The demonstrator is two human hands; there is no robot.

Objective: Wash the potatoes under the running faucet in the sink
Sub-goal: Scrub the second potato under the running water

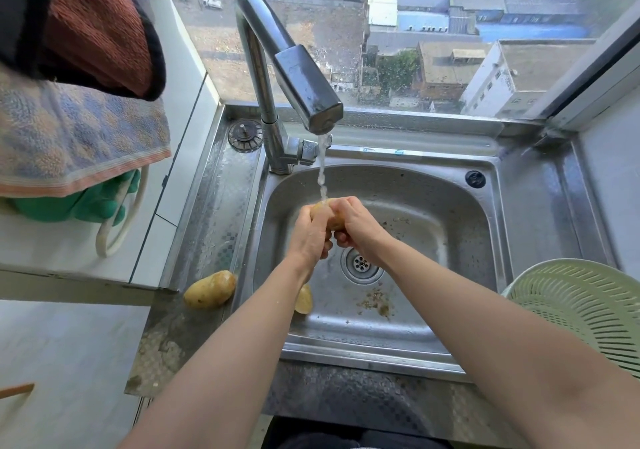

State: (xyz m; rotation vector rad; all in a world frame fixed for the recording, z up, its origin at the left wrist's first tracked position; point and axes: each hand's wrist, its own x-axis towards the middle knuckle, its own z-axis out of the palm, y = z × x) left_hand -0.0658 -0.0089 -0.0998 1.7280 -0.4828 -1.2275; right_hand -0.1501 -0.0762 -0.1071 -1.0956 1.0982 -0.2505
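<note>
At the far left a towel [79,137] hangs over green gloves [90,206]. One potato [209,290] lies on the steel ledge just left of the sink [381,355]. The faucet [304,78] runs, its stream [322,168] falling into the basin. A second potato [304,299] sits in the basin, half hidden behind the left forearm. The left hand [311,237] and right hand [358,227] both curl tightly round a third potato [332,218], held right under the water above the drain [361,262]. Brown scraps [375,301] lie near the drain. A pale green colander [581,310] sits at the far right.
</note>
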